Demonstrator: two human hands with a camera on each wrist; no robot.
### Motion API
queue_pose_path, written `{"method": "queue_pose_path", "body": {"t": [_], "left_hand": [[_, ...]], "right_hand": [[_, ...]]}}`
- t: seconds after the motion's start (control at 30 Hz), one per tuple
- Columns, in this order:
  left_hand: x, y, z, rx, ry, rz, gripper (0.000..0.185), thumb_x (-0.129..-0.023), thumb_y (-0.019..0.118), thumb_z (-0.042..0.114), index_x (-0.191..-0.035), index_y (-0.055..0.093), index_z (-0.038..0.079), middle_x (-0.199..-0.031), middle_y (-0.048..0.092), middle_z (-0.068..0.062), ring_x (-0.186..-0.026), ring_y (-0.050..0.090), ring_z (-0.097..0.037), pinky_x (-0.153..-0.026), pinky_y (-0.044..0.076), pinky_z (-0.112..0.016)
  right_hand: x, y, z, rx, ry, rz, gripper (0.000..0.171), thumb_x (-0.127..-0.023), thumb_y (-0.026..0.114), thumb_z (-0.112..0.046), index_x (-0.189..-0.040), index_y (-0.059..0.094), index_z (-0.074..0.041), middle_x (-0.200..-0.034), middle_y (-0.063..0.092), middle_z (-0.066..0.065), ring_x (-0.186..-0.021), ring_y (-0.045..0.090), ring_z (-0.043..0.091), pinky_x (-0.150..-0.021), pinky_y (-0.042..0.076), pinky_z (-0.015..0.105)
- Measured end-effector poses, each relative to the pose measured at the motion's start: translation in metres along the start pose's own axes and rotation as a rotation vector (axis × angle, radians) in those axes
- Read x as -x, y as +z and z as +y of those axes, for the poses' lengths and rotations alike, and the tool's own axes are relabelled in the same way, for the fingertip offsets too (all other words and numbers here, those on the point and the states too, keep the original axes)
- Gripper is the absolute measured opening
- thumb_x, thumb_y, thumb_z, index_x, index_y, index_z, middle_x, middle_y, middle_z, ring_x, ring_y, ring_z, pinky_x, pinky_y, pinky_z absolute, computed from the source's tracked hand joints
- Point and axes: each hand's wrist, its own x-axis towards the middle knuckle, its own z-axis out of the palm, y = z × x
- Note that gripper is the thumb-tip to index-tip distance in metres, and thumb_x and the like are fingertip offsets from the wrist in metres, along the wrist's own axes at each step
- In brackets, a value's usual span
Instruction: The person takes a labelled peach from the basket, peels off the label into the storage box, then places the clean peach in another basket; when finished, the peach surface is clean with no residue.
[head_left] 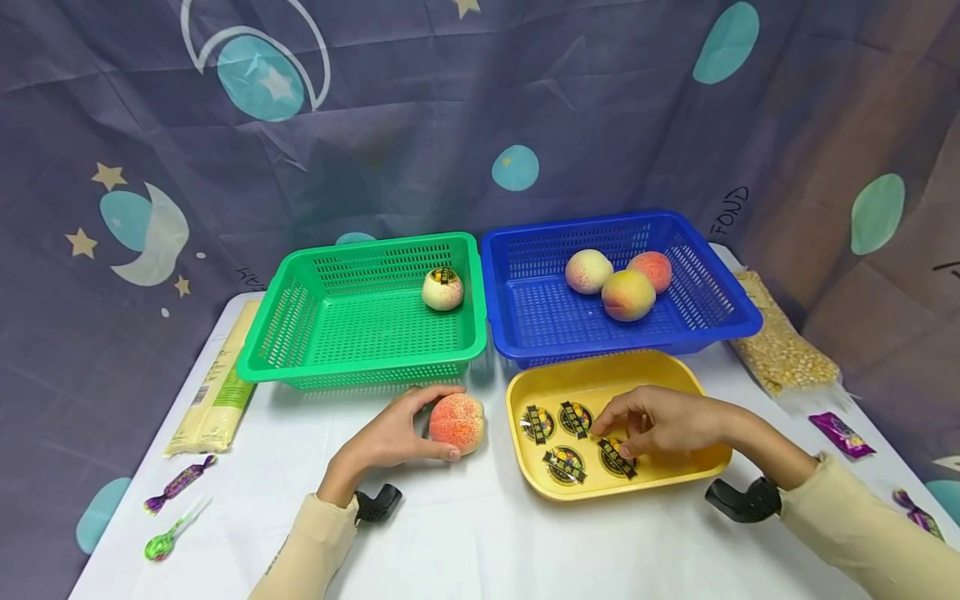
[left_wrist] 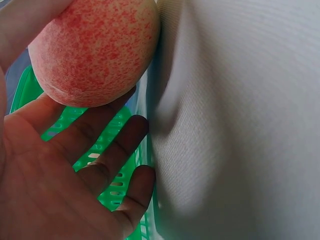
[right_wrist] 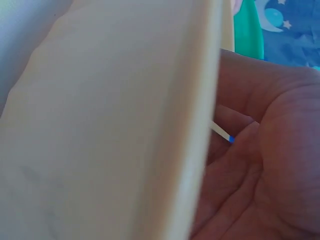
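Observation:
My left hand (head_left: 393,435) holds a red-and-cream peach (head_left: 457,423) at the table between thumb and index finger. In the left wrist view the other fingers spread below the peach (left_wrist: 97,50). Over the yellow tray (head_left: 600,377) my right hand (head_left: 667,418) reaches down with bent fingers, thumb and index tips apart at a round black sticker (head_left: 617,460). Several such stickers lie in the tray, one sticker (head_left: 538,423) at its left end. The tray's wall (right_wrist: 125,125) hides the right fingertips in the right wrist view.
Behind stand a green basket (head_left: 352,329) with one stickered peach (head_left: 441,296) and a blue basket (head_left: 543,312) with three peaches. A flat pale packet (head_left: 213,400), wrapped candy (head_left: 180,482) and lollipop (head_left: 161,546) lie left; a corn-kernel bag (head_left: 787,350) and purple candy (head_left: 842,435) lie right.

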Motion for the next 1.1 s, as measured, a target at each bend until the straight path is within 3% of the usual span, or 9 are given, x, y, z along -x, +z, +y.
{"method": "queue_pose_path", "body": {"t": [0.2, 0.47, 0.63, 0.77, 0.93, 1.1], "left_hand": [[0.0, 0.0, 0.0, -0.001, 0.011, -0.002, 0.083, -0.069, 0.095, 0.036, -0.143, 0.057, 0.028, -0.141, 0.06, -0.002, -0.13, 0.053, -0.024, -0.112, 0.041, -0.054], [0.001, 0.001, 0.0, 0.009, 0.03, -0.001, 0.082, -0.069, 0.095, 0.036, -0.141, 0.058, 0.03, -0.141, 0.06, 0.001, -0.13, 0.052, -0.023, -0.111, 0.041, -0.054], [0.003, 0.002, -0.002, 0.02, 0.057, 0.003, 0.082, -0.068, 0.096, 0.034, -0.141, 0.058, 0.029, -0.14, 0.06, 0.001, -0.129, 0.053, -0.023, -0.11, 0.042, -0.054], [0.005, 0.002, -0.002, 0.037, 0.059, 0.004, 0.082, -0.067, 0.096, 0.033, -0.14, 0.058, 0.031, -0.141, 0.06, 0.001, -0.129, 0.053, -0.023, -0.11, 0.042, -0.055], [0.007, 0.003, -0.002, 0.04, 0.058, 0.01, 0.083, -0.067, 0.096, 0.034, -0.14, 0.058, 0.033, -0.142, 0.059, 0.001, -0.13, 0.053, -0.023, -0.11, 0.042, -0.056], [0.007, 0.001, 0.002, 0.05, 0.062, 0.015, 0.083, -0.068, 0.096, 0.035, -0.141, 0.057, 0.033, -0.144, 0.058, 0.001, -0.135, 0.052, -0.025, -0.113, 0.039, -0.058]], "right_hand": [[0.003, -0.003, -0.002, 0.001, -0.046, 0.035, 0.029, -0.093, 0.071, -0.01, -0.122, 0.071, -0.008, -0.108, 0.073, 0.012, -0.074, 0.059, 0.008, -0.066, 0.049, 0.021], [0.011, -0.014, -0.007, 0.041, -0.129, 0.165, 0.027, -0.097, 0.07, -0.016, -0.123, 0.071, -0.009, -0.108, 0.074, 0.014, -0.083, 0.065, 0.011, -0.077, 0.056, 0.026], [0.02, -0.024, -0.008, 0.059, -0.158, 0.27, 0.027, -0.097, 0.069, -0.012, -0.123, 0.071, -0.014, -0.116, 0.074, 0.001, -0.091, 0.068, 0.011, -0.079, 0.057, 0.025], [0.028, -0.035, -0.008, 0.088, -0.171, 0.393, 0.028, -0.096, 0.069, -0.005, -0.122, 0.072, -0.015, -0.117, 0.073, -0.012, -0.095, 0.069, 0.008, -0.08, 0.057, 0.023], [0.039, -0.051, -0.008, 0.125, -0.17, 0.579, 0.03, -0.095, 0.067, 0.0, -0.124, 0.07, -0.008, -0.114, 0.074, -0.012, -0.091, 0.066, 0.007, -0.078, 0.055, 0.017], [0.046, -0.066, -0.001, 0.263, -0.054, 0.838, 0.032, -0.094, 0.073, -0.013, -0.126, 0.071, -0.015, -0.107, 0.067, -0.019, -0.091, 0.057, -0.002, -0.077, 0.045, 0.007]]}}
